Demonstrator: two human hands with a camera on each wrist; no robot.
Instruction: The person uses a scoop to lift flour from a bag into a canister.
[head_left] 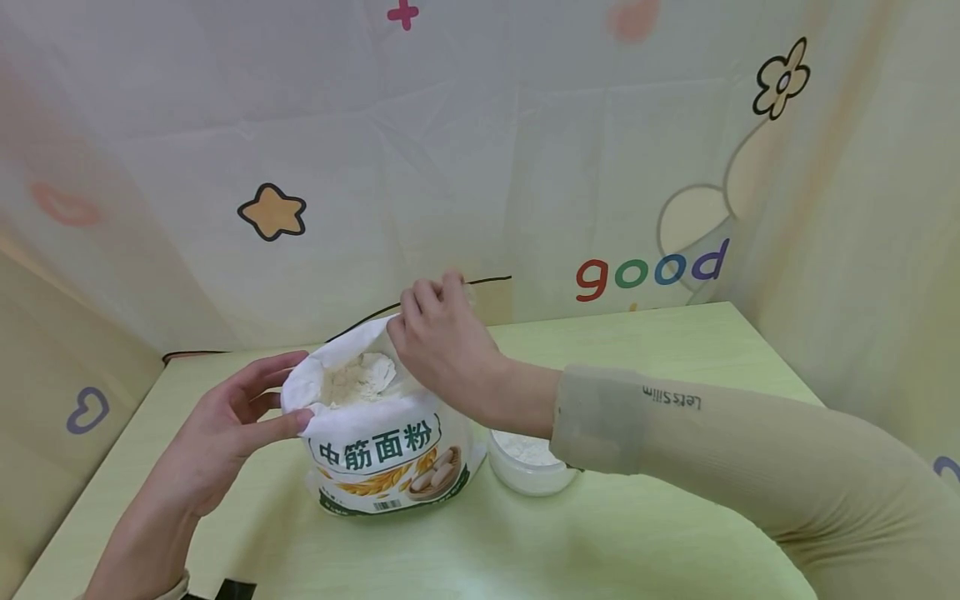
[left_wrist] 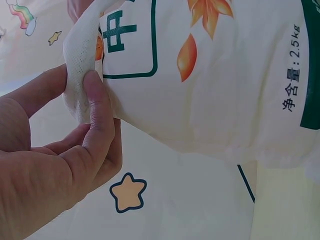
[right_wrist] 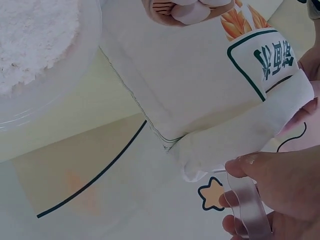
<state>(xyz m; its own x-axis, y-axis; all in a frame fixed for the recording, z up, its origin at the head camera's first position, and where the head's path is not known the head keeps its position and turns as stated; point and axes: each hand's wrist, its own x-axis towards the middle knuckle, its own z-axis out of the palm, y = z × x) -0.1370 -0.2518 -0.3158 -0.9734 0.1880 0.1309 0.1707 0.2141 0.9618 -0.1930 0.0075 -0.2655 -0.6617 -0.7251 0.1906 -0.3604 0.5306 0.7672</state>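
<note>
A white flour bag (head_left: 375, 492) with green lettering stands on the table, its rolled-down mouth showing flour (head_left: 352, 379) inside. At the bag's left side my left hand (head_left: 225, 417) pinches the rolled rim (left_wrist: 80, 65) between thumb and fingers. My right hand (head_left: 446, 350) is over the right side of the bag's mouth. In the right wrist view it grips a clear plastic handle (right_wrist: 247, 207) by the rim; whatever the handle joins is hidden in the bag. A clear round tub (head_left: 532, 479) of white flour (right_wrist: 37, 40) sits right of the bag, partly under my right forearm.
The pale green table (head_left: 637, 533) backs onto a printed curtain (head_left: 450, 167), which also hangs at both sides. A small black object (head_left: 236, 589) shows at the bottom edge, by my left wrist.
</note>
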